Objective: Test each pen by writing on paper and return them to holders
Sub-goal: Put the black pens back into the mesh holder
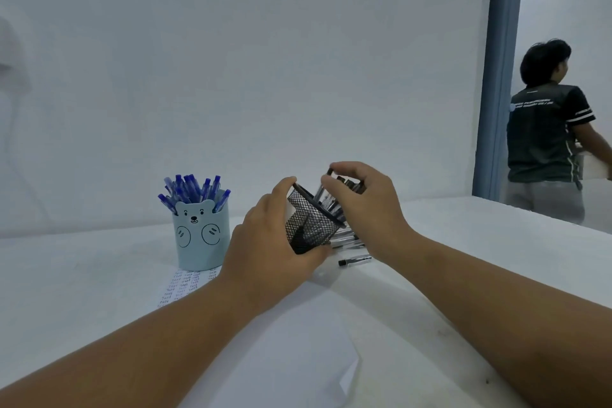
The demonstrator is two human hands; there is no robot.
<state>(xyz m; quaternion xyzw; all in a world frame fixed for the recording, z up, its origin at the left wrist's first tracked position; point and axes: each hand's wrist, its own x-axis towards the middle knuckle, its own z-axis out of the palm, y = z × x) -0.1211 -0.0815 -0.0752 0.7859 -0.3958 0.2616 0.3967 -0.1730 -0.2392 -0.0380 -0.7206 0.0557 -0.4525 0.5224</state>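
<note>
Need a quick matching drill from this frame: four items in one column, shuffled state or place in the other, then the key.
Column 1
1. black mesh holder
2. light blue bear holder
3. loose black-capped pen
4. sheet with handwriting

Column 2
A. lies flat on the table right of the mesh cup
B. stands upright, full of blue pens
C. tilted, held by the left hand and right hand
D. lies flat, partly under the bear cup

Pairs: 1-C, 2-B, 3-A, 4-D
</note>
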